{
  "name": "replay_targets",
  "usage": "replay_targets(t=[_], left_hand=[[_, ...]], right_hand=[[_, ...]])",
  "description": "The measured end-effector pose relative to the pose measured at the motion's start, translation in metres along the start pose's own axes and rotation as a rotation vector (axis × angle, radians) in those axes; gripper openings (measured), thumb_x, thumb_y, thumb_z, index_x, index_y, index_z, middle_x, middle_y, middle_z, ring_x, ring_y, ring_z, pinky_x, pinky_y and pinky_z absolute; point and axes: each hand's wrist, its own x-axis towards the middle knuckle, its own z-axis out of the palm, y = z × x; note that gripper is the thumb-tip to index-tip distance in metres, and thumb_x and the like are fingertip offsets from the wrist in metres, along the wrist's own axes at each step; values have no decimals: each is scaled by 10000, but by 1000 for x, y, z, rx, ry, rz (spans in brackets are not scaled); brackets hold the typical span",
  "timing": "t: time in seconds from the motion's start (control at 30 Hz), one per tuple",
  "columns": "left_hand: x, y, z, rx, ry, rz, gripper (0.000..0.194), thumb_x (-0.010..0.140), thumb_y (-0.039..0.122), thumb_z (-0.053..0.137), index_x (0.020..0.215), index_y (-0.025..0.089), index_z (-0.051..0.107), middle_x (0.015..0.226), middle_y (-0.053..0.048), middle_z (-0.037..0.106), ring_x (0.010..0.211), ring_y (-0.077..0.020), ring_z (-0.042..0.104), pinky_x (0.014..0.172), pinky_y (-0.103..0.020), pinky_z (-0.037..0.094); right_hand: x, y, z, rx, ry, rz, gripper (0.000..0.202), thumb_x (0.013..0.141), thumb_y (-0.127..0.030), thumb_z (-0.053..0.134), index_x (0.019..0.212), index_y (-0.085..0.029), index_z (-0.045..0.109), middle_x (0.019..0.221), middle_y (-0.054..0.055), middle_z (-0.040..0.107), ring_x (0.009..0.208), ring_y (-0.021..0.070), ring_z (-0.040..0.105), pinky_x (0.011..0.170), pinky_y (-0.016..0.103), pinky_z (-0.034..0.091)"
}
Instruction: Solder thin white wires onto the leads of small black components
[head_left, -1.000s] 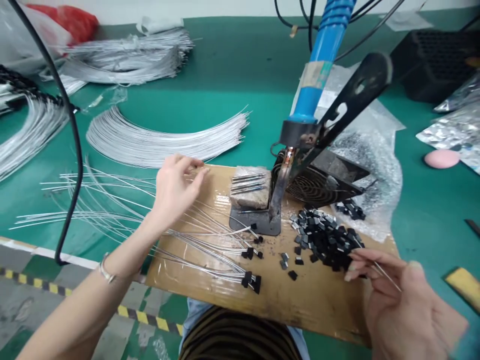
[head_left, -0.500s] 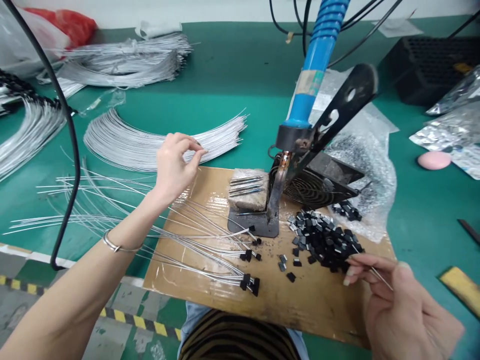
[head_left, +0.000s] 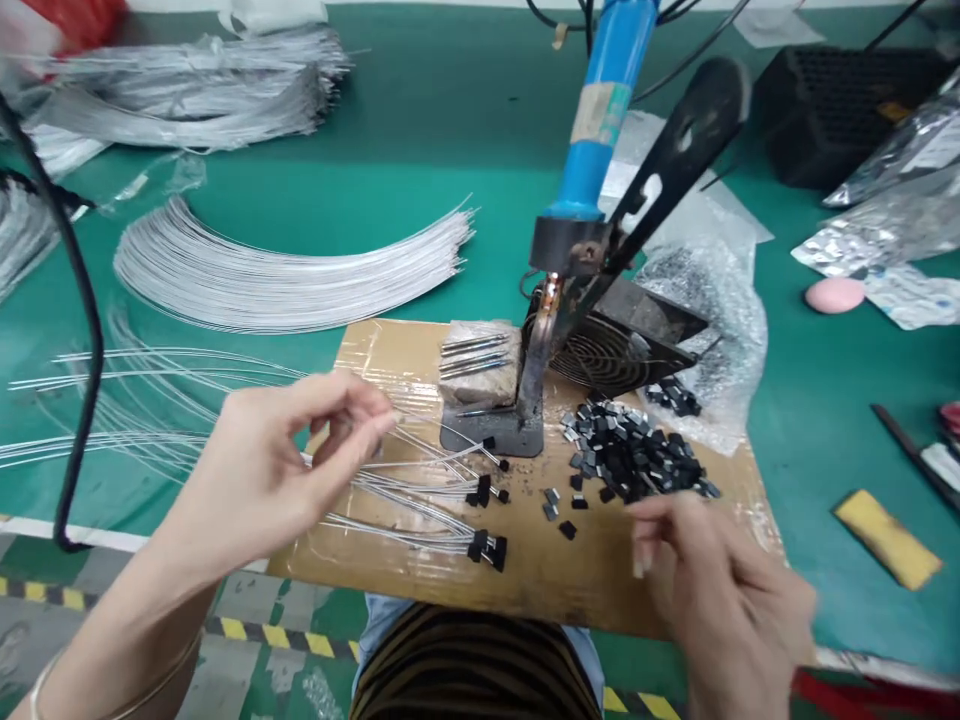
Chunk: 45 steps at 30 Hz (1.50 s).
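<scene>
My left hand (head_left: pixel 300 460) is closed in a pinch above the left part of the cardboard sheet (head_left: pixel 592 590). A thin white wire seems to run from its fingertips, though most of it is hidden or too faint to trace. Under and beyond that hand lie white wires (head_left: pixel 420 535) with small black blocks (head_left: pixel 491 550) at their right ends. My right hand (head_left: pixel 720 590), smeared by motion, has its fingers pressed together near the front of a heap of small black pieces (head_left: pixel 634 450). What it holds does not show.
A blue-handled soldering iron (head_left: pixel 592 160) stands in a black holder, beside a block (head_left: pixel 480 365) bearing several metal tips. Behind lies a fanned bundle of white wires (head_left: pixel 292 280). A round fan grille (head_left: pixel 607 355) and bubble wrap (head_left: pixel 727 340) are right; a yellow sponge (head_left: pixel 885 538) lies farther right.
My left hand has come down and nearer, away from the fanned wire bundle. The right hand has moved left, and the thin metal rod seen in it before no longer shows. The view has shifted.
</scene>
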Motion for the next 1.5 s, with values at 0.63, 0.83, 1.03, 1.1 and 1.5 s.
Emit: replay_targets(t=[0.63,0.83,1.03,1.1,1.5], left_hand=[[-14,12,44,-351,-320,-88,164,933,192,702,784,259,718,633,26,687,563,-119,615,521,-207,486],[-17,16,47,-374,-415,-187,157,970,254,659,827,226,716,693,17,701,622,-115,615,563,-207,487],[-22,19,50,-322,-391,-168,153,989,268,636,856,236,703,702,30,686,632,-121,597,557,-220,463],[-25,22,53,-271,-389,-136,108,1002,255,626,930,256,706,805,34,724,703,-120,639,610,-221,482],[-24,46,78,-404,-366,-122,153,1031,214,567,923,220,676,777,37,664,692,-106,568,631,-250,426]], right_hand=[[-6,-20,49,209,-491,53,178,924,-212,757,751,-192,722,685,-22,643,618,113,561,546,234,416],[-4,-19,50,252,-501,117,183,929,-250,772,759,-201,723,688,-25,634,606,107,539,539,235,397],[-2,-16,45,228,-524,95,188,959,-244,750,779,-216,702,717,-31,618,648,109,533,572,241,390],[-2,-14,44,224,-515,92,193,972,-242,736,785,-219,694,725,-33,611,653,108,525,579,243,386],[-9,-8,39,205,-386,91,220,982,-230,726,763,-227,702,632,-42,578,555,102,502,506,238,348]])
